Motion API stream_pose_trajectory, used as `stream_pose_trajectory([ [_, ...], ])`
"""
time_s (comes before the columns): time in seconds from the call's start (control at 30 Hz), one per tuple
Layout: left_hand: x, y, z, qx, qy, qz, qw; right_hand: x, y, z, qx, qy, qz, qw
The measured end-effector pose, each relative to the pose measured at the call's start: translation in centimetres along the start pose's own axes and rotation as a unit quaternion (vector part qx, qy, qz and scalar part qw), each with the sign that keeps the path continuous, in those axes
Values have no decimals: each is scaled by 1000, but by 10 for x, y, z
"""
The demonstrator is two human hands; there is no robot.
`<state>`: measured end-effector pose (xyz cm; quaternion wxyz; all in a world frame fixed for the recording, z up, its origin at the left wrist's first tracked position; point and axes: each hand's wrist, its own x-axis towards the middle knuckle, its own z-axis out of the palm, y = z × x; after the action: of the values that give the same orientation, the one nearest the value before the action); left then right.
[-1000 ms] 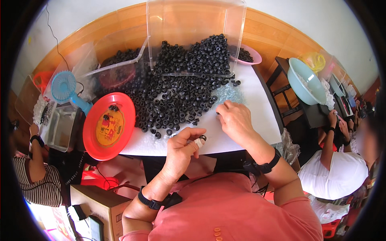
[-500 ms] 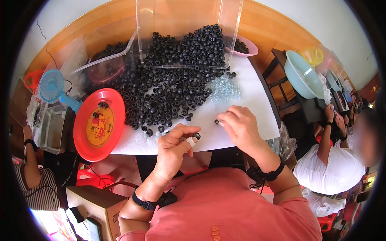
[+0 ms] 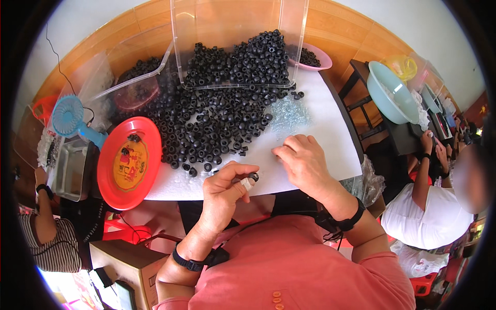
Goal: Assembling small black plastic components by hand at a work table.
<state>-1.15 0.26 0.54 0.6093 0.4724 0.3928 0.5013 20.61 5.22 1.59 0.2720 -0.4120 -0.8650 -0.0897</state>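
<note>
Red plate (image 3: 106, 170) bears printed lettering (image 3: 131, 168); left grip (image 3: 226, 188) pinches a black piece (image 3: 254, 176); right grip (image 3: 306, 163), I can't tell.

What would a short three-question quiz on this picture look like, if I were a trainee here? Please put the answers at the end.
1. True or false: the left hand holds a small black piece at its fingertips.

2. Multiple choice: what colour is the rim of the big oval dish on the person's left? a) green b) red c) white

3. Fill in the gap: as the person sees it, the patch of pale, shiny bits lies to the ____ of most of the loose black pieces on the table.

Key: 1. True. 2. b) red. 3. right.
</note>
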Motion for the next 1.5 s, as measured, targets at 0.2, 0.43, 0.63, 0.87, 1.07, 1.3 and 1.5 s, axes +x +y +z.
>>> stream_pose_trajectory([
  [0.2, 0, 1, 0, -27, 6, -11, 1000, -5, 6, 0, 2, -8, -7, 1000],
  [0.43, 2, 1, 1, -81, 12, -41, 996, -5, -1, -5, -26, -51, 9, 998],
  [0.63, 7, 4, 8, -111, 6, -19, 994, -5, -2, -4, -35, -14, 3, 999],
  [0.87, 18, -6, 5, -98, 27, -15, 995, -5, -2, -9, 15, -11, 20, 1000],
  [1.07, 15, -4, 9, -85, 24, -19, 996, 7, -20, -8, 275, 64, 112, 953],
  [1.3, 14, -4, 9, -100, 22, -28, 994, 15, -36, -1, 354, 75, 134, 922],
  [1.5, 14, -6, 9, -106, 28, -20, 994, 18, -40, 4, 275, 85, 98, 953],
])
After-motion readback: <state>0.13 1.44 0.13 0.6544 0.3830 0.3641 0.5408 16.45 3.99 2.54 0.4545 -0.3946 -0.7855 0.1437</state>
